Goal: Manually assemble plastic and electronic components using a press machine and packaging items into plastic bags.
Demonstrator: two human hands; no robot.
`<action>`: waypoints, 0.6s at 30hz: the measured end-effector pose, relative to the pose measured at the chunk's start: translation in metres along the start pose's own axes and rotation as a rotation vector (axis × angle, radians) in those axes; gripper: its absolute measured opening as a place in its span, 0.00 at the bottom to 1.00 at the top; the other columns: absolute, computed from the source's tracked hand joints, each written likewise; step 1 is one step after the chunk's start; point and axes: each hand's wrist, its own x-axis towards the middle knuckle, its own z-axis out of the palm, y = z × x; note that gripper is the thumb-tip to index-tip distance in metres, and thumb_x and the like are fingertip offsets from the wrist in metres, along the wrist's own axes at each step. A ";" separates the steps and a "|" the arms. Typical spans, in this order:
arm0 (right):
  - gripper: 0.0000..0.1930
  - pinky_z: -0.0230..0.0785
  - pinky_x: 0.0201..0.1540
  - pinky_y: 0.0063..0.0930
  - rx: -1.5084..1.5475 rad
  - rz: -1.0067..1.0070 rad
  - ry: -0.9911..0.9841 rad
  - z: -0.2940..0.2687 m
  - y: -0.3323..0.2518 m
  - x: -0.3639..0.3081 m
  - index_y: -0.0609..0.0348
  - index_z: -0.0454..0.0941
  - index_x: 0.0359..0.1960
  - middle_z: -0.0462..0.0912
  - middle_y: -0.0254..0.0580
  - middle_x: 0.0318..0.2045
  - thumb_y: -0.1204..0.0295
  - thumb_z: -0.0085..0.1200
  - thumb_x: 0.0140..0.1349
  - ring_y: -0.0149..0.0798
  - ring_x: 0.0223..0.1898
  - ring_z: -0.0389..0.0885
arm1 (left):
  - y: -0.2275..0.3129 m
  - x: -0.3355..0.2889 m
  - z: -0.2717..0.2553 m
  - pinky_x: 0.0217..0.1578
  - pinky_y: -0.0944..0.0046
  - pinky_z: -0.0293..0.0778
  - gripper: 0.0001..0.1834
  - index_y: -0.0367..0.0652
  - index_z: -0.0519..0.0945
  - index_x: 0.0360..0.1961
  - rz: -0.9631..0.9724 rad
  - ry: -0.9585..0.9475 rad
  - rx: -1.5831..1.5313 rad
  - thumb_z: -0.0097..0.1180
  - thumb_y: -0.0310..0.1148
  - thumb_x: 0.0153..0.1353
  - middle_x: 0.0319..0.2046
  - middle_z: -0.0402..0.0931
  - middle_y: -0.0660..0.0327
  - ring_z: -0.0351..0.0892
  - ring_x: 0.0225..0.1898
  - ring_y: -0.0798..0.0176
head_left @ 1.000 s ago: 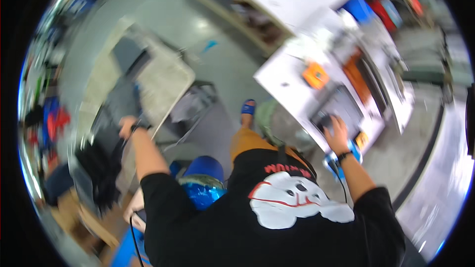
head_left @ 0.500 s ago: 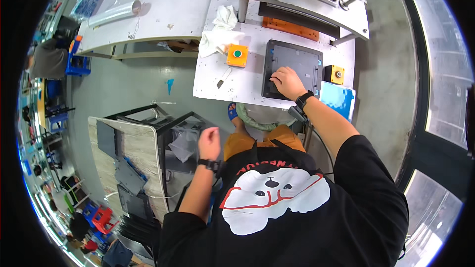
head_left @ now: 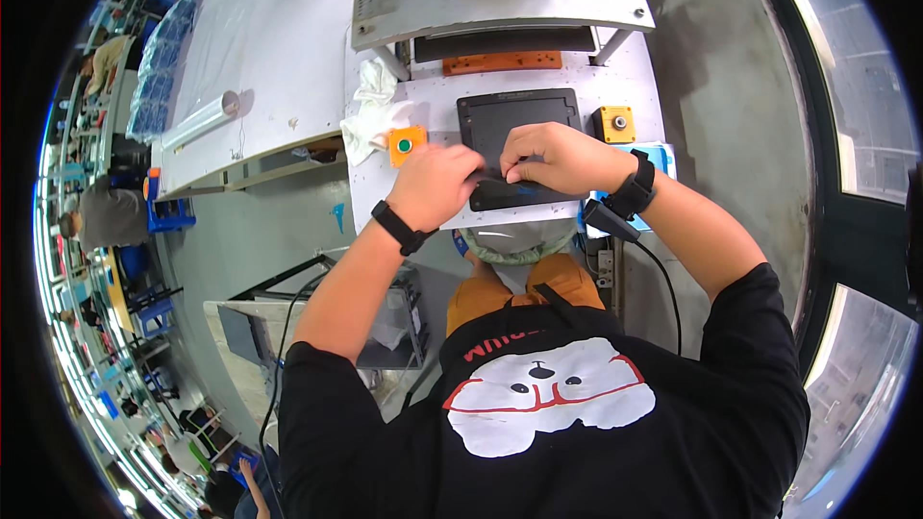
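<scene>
A dark rectangular panel with a raised rim lies flat on the white worktable in front of me. Over its near left edge my left hand bends its fingers together. My right hand reaches across the panel's near part, thumb and fingers pinched close to the left fingertips. Whatever sits between the fingertips is too small and blurred to make out. A little blue shows on the panel below the right hand. Just beyond the left hand stands an orange box with a green button.
Behind the panel rises a press with a metal top plate on posts, an orange-brown bar below it. White cloth lies left, a yellow button box right. A clear roll rests on the neighbouring table.
My left hand has come up from beside my lap to the panel's left edge. My right hand stays over the panel, now pinched near the left. The view has shifted.
</scene>
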 end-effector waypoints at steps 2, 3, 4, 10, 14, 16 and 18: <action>0.05 0.71 0.45 0.30 0.126 0.185 -0.007 -0.009 0.005 -0.006 0.64 0.79 0.37 0.80 0.41 0.34 0.76 0.55 0.61 0.39 0.39 0.79 | 0.012 0.001 0.003 0.31 0.58 0.73 0.10 0.43 0.81 0.36 0.029 0.132 -0.067 0.63 0.34 0.53 0.31 0.80 0.57 0.78 0.27 0.55; 0.09 0.71 0.43 0.30 0.106 0.190 0.161 -0.012 0.007 -0.003 0.62 0.80 0.40 0.82 0.46 0.32 0.71 0.55 0.62 0.40 0.37 0.81 | 0.014 0.001 0.001 0.29 0.59 0.72 0.10 0.42 0.81 0.36 -0.103 0.073 -0.196 0.63 0.34 0.54 0.30 0.80 0.56 0.78 0.26 0.56; 0.12 0.71 0.45 0.33 0.085 0.197 0.325 -0.020 0.008 -0.006 0.62 0.78 0.44 0.81 0.48 0.35 0.69 0.54 0.63 0.45 0.39 0.80 | 0.016 0.004 -0.003 0.27 0.60 0.72 0.11 0.41 0.81 0.36 -0.239 0.012 -0.323 0.64 0.34 0.55 0.29 0.79 0.55 0.79 0.25 0.58; 0.31 0.57 0.64 0.51 -0.586 0.057 0.347 0.036 -0.024 -0.055 0.61 0.68 0.60 0.69 0.54 0.59 0.67 0.60 0.53 0.58 0.63 0.65 | -0.001 0.005 0.069 0.41 0.59 0.80 0.15 0.35 0.78 0.45 -0.757 0.039 -1.698 0.61 0.34 0.63 0.38 0.82 0.58 0.83 0.37 0.62; 0.31 0.52 0.66 0.57 -0.874 0.160 0.205 0.074 0.027 -0.053 0.57 0.65 0.64 0.64 0.54 0.64 0.69 0.55 0.56 0.59 0.66 0.61 | 0.005 0.014 0.096 0.45 0.59 0.79 0.18 0.35 0.76 0.49 -0.807 0.161 -1.930 0.59 0.37 0.64 0.43 0.80 0.56 0.81 0.43 0.62; 0.29 0.51 0.65 0.61 -0.939 0.134 0.195 0.066 0.054 -0.040 0.51 0.65 0.64 0.65 0.51 0.64 0.70 0.50 0.58 0.58 0.66 0.61 | -0.007 0.024 0.105 0.44 0.60 0.78 0.19 0.36 0.75 0.49 -0.722 0.219 -1.889 0.58 0.39 0.65 0.44 0.79 0.57 0.80 0.43 0.62; 0.29 0.53 0.64 0.62 -0.920 0.132 0.179 0.059 0.072 -0.023 0.47 0.65 0.64 0.66 0.47 0.64 0.71 0.50 0.58 0.57 0.64 0.63 | -0.025 0.031 0.105 0.43 0.61 0.77 0.22 0.39 0.74 0.51 -0.746 0.249 -1.947 0.54 0.47 0.67 0.46 0.78 0.59 0.79 0.44 0.63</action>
